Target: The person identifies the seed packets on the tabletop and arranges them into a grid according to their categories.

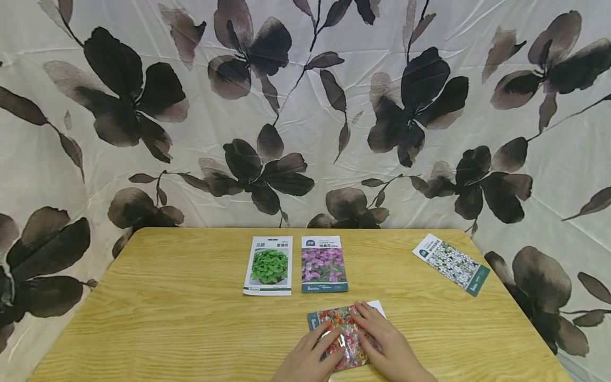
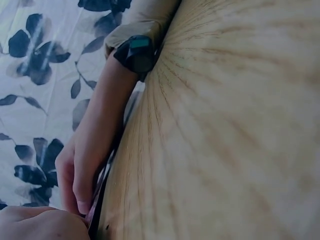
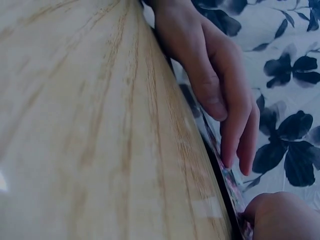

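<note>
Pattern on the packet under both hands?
Multicoloured flower print, mostly reds and pinks, on the packet; shows best in the head view.

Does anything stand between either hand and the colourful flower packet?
Nothing visible: the left hand and right hand both rest directly on the colourful packet. The green-leaf packet, purple-flower packet and white-flower packet lie farther back.

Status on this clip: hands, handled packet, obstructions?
Left hand, right hand: both resting on multicoloured flower packet. Packet lying on table. Only hands cover it; purple-flower packet lies apart, beyond.
</note>
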`<action>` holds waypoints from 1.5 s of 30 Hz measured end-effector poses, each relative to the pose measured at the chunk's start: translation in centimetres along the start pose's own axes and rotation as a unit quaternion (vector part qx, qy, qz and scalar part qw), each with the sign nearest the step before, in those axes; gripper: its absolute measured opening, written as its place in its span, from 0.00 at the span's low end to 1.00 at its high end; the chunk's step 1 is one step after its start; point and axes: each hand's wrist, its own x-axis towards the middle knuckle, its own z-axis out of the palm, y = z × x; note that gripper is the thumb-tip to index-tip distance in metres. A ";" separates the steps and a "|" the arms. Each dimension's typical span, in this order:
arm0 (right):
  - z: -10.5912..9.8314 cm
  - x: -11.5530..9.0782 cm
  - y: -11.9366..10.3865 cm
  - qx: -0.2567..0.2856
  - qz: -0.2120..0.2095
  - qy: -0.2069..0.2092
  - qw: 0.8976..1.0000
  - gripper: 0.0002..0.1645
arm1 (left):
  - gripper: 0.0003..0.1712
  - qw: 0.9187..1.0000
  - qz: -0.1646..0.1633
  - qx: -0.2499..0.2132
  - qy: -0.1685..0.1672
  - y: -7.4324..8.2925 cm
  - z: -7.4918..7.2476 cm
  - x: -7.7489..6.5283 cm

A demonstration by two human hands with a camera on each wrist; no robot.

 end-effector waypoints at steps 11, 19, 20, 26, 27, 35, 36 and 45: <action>0.1 0.4 -0.7 0.015 -0.015 -0.007 1.000 0.26 | 0.21 0.999 -0.019 -0.016 -0.037 -0.7 -0.8 -0.8; 0.5 0.6 -1.1 0.016 -0.041 -0.001 0.999 0.27 | 0.25 0.991 -0.063 -0.056 -0.105 -1.0 -1.2 -1.5; 0.6 0.6 -1.1 0.015 -0.047 0.002 0.999 0.27 | 0.25 0.991 -0.064 -0.052 -0.106 -1.0 -1.3 -1.6; 0.9 0.8 -1.2 0.015 -0.057 0.006 0.998 0.27 | 0.25 0.993 -0.060 -0.023 -0.096 -1.1 -1.4 -2.0; 1.0 0.8 -1.3 0.016 -0.057 0.005 0.998 0.27 | 0.25 0.993 -0.062 -0.021 -0.097 -1.1 -1.5 -2.1; 1.1 1.1 -1.9 0.029 -0.058 0.005 0.998 0.27 | 0.24 0.994 -0.065 -0.015 -0.091 -0.9 -1.9 -2.5; 1.1 1.1 -1.9 0.032 -0.058 0.005 0.998 0.27 | 0.24 0.994 -0.063 -0.012 -0.086 -0.9 -1.9 -2.6; 1.0 0.8 -1.7 0.065 -0.073 -0.001 0.995 0.28 | 0.30 0.998 -0.042 -0.012 -0.044 -1.5 -1.7 -3.5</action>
